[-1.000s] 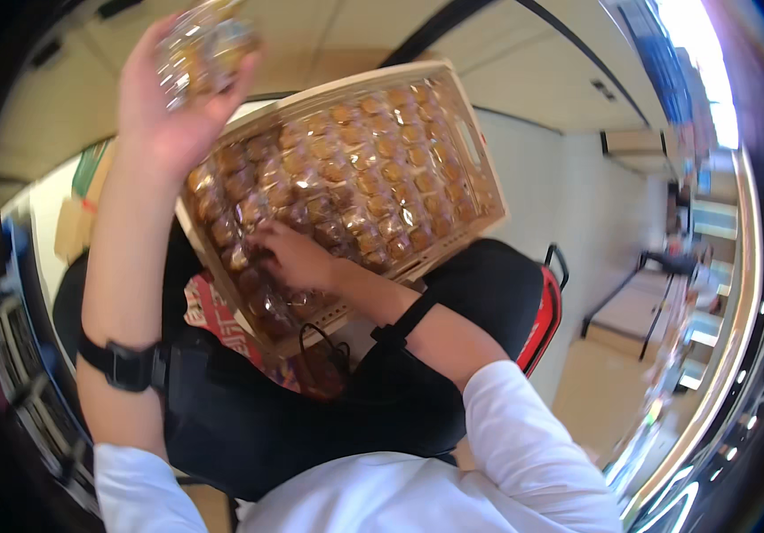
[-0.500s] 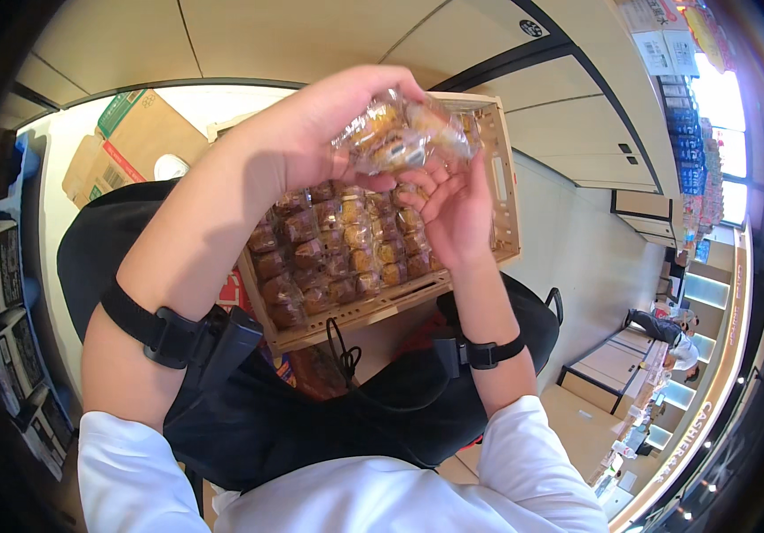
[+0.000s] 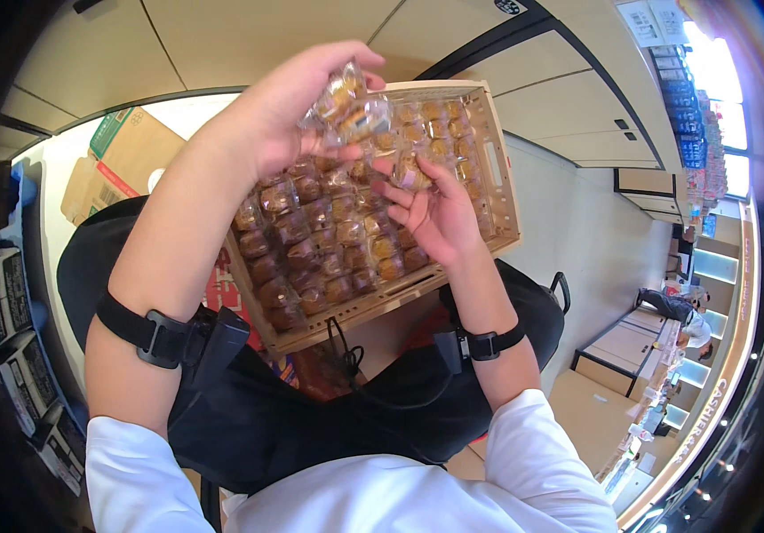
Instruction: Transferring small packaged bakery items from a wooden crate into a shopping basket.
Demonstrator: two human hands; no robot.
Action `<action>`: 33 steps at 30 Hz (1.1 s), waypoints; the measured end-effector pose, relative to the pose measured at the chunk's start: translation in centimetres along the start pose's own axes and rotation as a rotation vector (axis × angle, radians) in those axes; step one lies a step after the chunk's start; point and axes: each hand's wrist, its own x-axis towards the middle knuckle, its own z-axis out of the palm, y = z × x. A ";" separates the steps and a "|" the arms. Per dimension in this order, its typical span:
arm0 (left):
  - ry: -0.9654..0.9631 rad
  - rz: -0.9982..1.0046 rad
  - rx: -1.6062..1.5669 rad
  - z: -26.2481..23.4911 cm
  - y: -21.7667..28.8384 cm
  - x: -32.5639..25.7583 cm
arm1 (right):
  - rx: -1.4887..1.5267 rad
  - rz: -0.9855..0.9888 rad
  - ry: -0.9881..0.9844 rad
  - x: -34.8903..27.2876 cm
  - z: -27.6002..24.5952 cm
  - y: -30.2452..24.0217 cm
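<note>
My left hand (image 3: 293, 102) is raised over the far left part of a light wooden crate (image 3: 373, 306). Its fingers are closed round clear-wrapped small cakes (image 3: 343, 99), golden brown, at least two together. Lower and to the right, my right hand (image 3: 442, 220) pinches a single wrapped small cake (image 3: 411, 172) between thumb and fingers, palm turned up. Beneath both hands, rows of the same packaged cakes (image 3: 315, 240) fill much of the crate, some darker brown, some yellower. My left hand and forearm hide part of the crate's far left side.
A flattened cardboard box (image 3: 124, 160) lies left of the crate. Beige cabinets (image 3: 560, 98) run along the far side. Black cloth covers my lap, with a thin black cable (image 3: 346, 355) by the crate's near edge. Another person (image 3: 680, 315) stands far off at right.
My hands have drawn apart. The left has moved left with its wrapped cakes; the right has come away lower with one cake in its fingers. More of the crate's far right side shows.
</note>
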 end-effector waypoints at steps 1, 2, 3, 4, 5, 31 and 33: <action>0.004 -0.005 0.003 -0.2 0.1 0.2 | 0.007 0.003 -0.001 0.2 0.0 0.4; 0.052 0.021 -0.056 -0.4 0.3 0.4 | -0.172 -0.051 0.117 0.6 -0.1 1.0; 0.103 0.048 -0.115 -0.4 0.5 0.3 | -0.350 -0.103 0.233 0.9 -0.2 1.6; 0.113 0.079 -0.146 -0.3 0.6 0.2 | -0.478 -0.072 0.256 1.2 -0.7 2.5; 0.124 0.074 -0.141 0.0 0.8 0.0 | -0.470 -0.064 0.249 1.4 -1.3 3.2; -0.058 -0.011 -0.287 -1.0 1.6 0.6 | -1.452 0.372 -0.088 2.8 -7.6 14.8; -0.050 0.005 -0.276 -0.8 1.6 0.5 | -1.621 0.314 -0.106 2.8 -6.7 14.6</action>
